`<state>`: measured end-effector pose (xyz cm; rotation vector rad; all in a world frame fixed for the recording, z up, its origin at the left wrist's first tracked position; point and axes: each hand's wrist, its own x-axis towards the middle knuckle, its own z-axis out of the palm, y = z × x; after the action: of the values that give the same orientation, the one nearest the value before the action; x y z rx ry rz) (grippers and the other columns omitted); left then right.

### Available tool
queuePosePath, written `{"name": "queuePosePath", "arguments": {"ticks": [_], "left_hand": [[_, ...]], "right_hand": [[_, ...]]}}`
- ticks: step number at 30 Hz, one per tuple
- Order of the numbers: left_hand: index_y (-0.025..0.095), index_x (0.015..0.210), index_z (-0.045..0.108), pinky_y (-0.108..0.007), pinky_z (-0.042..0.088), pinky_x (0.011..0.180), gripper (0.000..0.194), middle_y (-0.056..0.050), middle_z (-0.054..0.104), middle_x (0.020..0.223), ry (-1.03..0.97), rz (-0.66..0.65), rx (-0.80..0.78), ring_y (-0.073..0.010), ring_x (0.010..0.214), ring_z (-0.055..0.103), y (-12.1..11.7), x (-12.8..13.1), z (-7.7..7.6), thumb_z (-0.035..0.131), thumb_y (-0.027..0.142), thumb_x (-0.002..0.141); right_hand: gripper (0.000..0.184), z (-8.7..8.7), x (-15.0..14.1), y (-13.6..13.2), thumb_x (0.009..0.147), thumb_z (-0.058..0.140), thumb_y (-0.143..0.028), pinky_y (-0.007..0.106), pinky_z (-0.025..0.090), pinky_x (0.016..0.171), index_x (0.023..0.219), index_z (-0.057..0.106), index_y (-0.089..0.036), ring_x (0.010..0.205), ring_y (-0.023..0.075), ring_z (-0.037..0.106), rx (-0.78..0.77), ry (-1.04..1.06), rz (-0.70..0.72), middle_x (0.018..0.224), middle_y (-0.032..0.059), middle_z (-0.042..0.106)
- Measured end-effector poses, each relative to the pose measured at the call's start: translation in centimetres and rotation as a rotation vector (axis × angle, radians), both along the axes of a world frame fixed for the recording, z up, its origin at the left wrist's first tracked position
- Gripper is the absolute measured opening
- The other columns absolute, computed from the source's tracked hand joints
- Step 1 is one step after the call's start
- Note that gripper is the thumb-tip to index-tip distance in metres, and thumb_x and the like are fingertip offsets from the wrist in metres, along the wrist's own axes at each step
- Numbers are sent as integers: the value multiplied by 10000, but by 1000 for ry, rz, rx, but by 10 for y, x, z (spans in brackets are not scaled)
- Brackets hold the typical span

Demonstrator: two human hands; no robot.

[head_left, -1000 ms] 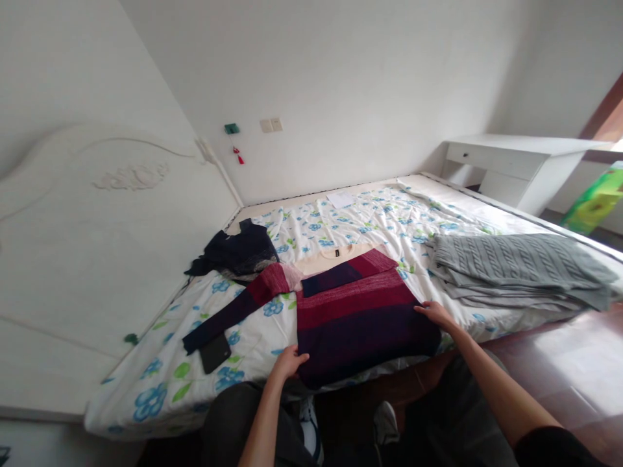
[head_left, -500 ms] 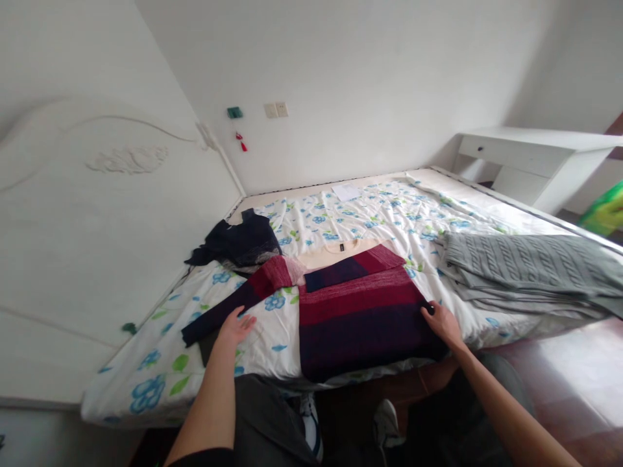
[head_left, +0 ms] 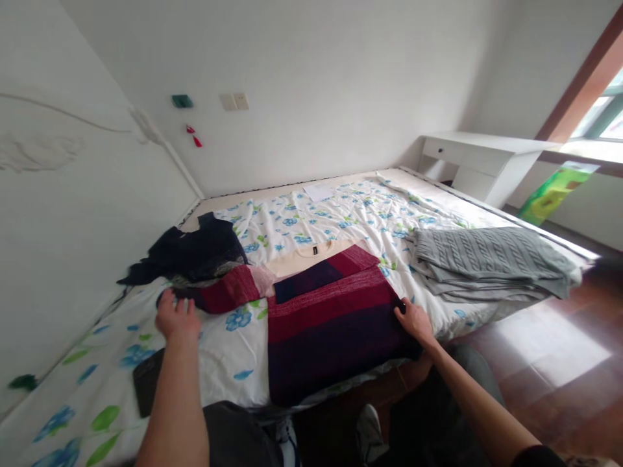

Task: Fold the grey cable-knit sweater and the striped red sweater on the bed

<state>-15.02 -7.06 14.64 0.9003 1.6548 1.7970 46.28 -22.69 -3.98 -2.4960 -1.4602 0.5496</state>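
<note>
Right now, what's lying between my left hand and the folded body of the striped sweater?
In the head view, just the white flowered quilt lies between your left hand and the sweater's folded body, with a blue flower printed on that stretch.

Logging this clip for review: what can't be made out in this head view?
Dark flat object: partly hidden by the left forearm, so its kind is unclear.
Paper on the bed: too small to read.
Tag on the cream garment: too small to read.
Right hand: dark knit hides whether it grips the striped sweater.
</note>
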Motion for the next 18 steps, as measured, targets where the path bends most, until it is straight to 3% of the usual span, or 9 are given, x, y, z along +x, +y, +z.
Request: {"name": "queuePosePath", "arguments": {"ticks": [3,6,9,12,14,16,18], "left_hand": [[377,1567,644,-476,543,1250,719,-41,630,1646,62,-500,249,-291,1514,586,-3,66,18,763,565,883],[294,1523,733,-534,524,1282,751,-93,556,1778,334,-834,172,-368,1565,583,-16,123,11,853,645,869],[228,1401,810,-524,484,1316,699,-132,674,1668,634,-950,-142,-372,1558,603,-18,145,-14,832,682,870],[254,1171,876,-464,436,1338,494,-123,760,1560,866,-1043,-505,-375,1572,601,-9,138,-43,964,465,734],[255,997,873,-451,468,1299,397,-135,831,1424,889,-1103,-694,-401,1489,675,-3,130,-58,1000,319,627],[263,891,844,-443,505,1252,362,-125,877,1288,853,-1131,-785,-409,1400,735,2,125,-67,1002,265,565],[277,853,822,-426,512,1237,353,-106,891,1240,810,-1112,-764,-398,1376,749,6,123,-72,1006,299,552]], "right_hand": [[467,-1,1,1,1139,544,-480,383,577,977,1502,673,-215,1176,344,804,-1,1,2,1211,169,830],[464,-1,1,1,1136,552,-489,377,573,967,1491,675,-215,1165,337,805,7,-3,-8,1207,167,831],[478,-1,1,1,1134,552,-495,377,573,961,1496,675,-208,1153,337,807,12,-11,-5,1190,170,833],[492,-1,2,1,1133,555,-495,377,572,971,1511,675,-203,1158,336,807,18,-14,-10,1194,175,831],[493,-1,2,0,1133,559,-497,376,573,981,1512,679,-205,1165,333,806,22,-15,-15,1195,172,830],[481,-3,1,-1,1133,559,-496,376,574,989,1497,687,-210,1176,332,804,30,-18,-13,1207,169,830],[472,-6,0,-2,1134,554,-494,380,576,994,1486,689,-209,1186,337,803,36,-23,-11,1226,173,829]]}}
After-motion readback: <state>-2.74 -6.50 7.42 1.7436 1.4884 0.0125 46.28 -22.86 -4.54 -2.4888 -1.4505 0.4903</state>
